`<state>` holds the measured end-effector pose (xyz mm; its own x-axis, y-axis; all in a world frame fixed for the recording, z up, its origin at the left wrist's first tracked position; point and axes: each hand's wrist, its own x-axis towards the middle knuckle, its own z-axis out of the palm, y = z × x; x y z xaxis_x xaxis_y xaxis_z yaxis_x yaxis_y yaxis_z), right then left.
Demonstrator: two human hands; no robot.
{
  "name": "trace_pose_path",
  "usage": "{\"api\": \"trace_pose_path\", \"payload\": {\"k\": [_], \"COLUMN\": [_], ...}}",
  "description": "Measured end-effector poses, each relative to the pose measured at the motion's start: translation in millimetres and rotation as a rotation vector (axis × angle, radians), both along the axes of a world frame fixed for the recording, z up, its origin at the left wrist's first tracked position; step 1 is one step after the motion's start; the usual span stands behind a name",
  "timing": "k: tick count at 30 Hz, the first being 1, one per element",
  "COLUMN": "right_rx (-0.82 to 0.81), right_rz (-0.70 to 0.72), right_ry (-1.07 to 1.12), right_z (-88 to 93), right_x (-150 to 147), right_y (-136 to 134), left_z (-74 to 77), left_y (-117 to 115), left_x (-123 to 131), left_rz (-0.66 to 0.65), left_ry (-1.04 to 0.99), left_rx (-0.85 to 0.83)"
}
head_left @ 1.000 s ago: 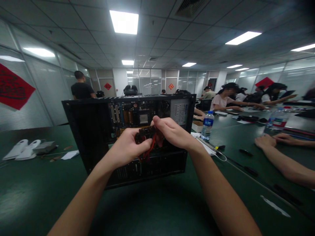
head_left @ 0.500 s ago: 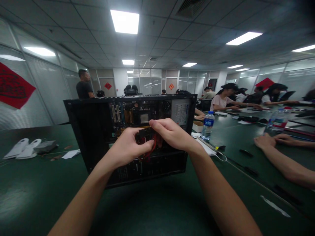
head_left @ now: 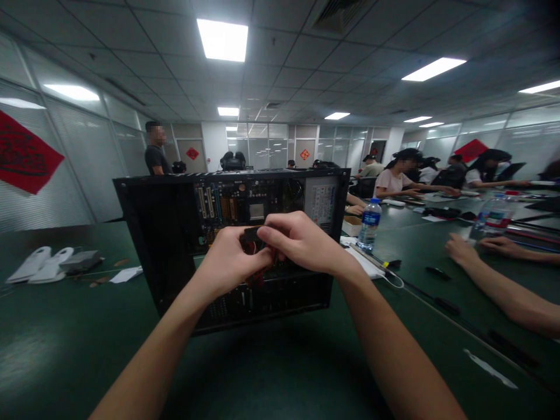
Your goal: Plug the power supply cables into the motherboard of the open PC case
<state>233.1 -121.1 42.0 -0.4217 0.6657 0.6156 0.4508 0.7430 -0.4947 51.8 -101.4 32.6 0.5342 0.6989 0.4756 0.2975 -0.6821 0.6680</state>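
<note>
By the closed grip of the left hand (head_left: 227, 256), one black plug (head_left: 249, 235) is held before the open side of one computer case (head_left: 172, 210). The right hand (head_left: 300, 242) is curled at the plug; whether it is pinched there cannot be told. Red wires (head_left: 256, 276), too bunched to be counted, are seen below. The plug seems to be adjusted two-handed; a steady hold seems called for next. Right of the case, one blue-capped bottle (head_left: 370, 223) is seen.

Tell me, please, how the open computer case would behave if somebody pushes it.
The computer case is likely stiff, given its boxy frame. It is probably heavy, since a power supply and circuit board sit inside. Standing on edge, it might tip if pushed high.
</note>
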Motion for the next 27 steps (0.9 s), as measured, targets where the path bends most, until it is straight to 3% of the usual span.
{"api": "trace_pose_path", "payload": {"k": [10,14,18,22,27], "right_rx": [0.081,0.182,0.237,0.133,-0.017], "right_rz": [-0.052,-0.199,-0.328,-0.257,-0.123], "right_ry": [0.091,0.074,0.201,0.372,0.499], "right_z": [3.4,3.4,5.2,7.5,8.2], "right_x": [-9.9,-10.3,4.8,19.5,16.1], "right_y": [-5.8,-5.6,-1.6,2.0,2.3], "left_z": [4.8,4.2,8.8,16.4,20.9], "left_y": [9.1,12.0,11.3,9.6,6.3], "left_x": [-7.3,-10.0,-17.8,-33.6,-51.5], "left_rz": [-0.024,-0.027,-0.082,-0.156,-0.225], "left_ry": [-0.125,-0.176,-0.224,-0.15,-0.047], "left_rx": [-0.037,0.0,-0.027,-0.062,-0.07]}}
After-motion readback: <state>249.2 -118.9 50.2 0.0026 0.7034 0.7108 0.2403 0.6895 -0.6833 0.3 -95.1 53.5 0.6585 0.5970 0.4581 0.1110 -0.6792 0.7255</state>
